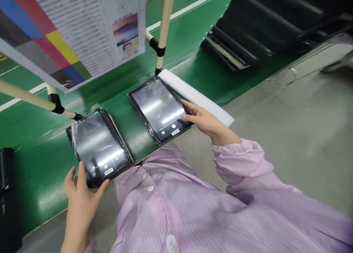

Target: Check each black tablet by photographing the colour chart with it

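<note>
Two dark tablets with lit grey screens lie on the green table, each with a small white label near its lower edge. My left hand [82, 192] is at the near left corner of the left tablet [97, 142]. Its fingers and thumb are spread around that corner without closing. At the right edge of the right tablet [158, 107] is my right hand [205, 122]. Its thumb and index finger are stretched out and apart over the screen's edge; the other fingers are partly hidden. Clear film shows along the tablets' edges.
A white foam strip [197, 96] lies right of the right tablet. Behind the tablets, cream pipes [165, 21] with black joints carry a printed colour chart [82, 28]. Stacked dark panels [264, 21] stand at the back right, and a black object [8, 194] sits far left.
</note>
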Demonstrator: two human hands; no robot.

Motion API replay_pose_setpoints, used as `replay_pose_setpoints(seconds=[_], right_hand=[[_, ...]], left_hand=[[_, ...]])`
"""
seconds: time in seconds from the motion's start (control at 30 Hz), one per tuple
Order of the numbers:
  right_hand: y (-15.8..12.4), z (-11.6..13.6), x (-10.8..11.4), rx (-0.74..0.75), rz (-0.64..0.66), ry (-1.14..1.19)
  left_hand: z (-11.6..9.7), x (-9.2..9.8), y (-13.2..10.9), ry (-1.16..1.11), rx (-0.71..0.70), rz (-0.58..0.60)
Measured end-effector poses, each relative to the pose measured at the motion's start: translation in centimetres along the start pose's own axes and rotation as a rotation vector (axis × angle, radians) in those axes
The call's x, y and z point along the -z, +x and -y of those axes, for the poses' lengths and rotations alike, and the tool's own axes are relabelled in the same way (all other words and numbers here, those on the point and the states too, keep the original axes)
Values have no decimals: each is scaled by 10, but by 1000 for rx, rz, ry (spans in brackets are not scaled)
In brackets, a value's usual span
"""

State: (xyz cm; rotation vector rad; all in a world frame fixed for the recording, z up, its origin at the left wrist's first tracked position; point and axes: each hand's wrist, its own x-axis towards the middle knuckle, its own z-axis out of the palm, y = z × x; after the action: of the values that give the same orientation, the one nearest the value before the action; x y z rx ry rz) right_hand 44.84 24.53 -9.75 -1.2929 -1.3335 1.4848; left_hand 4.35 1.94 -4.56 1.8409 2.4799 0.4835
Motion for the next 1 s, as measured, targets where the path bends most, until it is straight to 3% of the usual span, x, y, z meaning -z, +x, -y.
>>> replay_pose_setpoints(seconds=[0.1,0.2,0.4,0.53,0.63,0.8,1.0], right_hand=[[-3,-2,5,-8,30,46],[-4,-4,7,3,43,72],[0,-8,10,5,-14,109],[0,2,3,132,-323,81],[-5,21,-12,278,-459,51],[-13,50,-49,436,-246,-109],[-22,74,-105,536,289,-261]], left_hand=[[23,1,4,-217,343,203],[32,4,6,-376,539,265],[32,14,19,-873,695,21],[11,19,40,-1137,889,-164],[-4,21,51,-1124,955,-174],[-12,28,47,-1240,822,-96],[-54,34,37,-1462,603,-179]])
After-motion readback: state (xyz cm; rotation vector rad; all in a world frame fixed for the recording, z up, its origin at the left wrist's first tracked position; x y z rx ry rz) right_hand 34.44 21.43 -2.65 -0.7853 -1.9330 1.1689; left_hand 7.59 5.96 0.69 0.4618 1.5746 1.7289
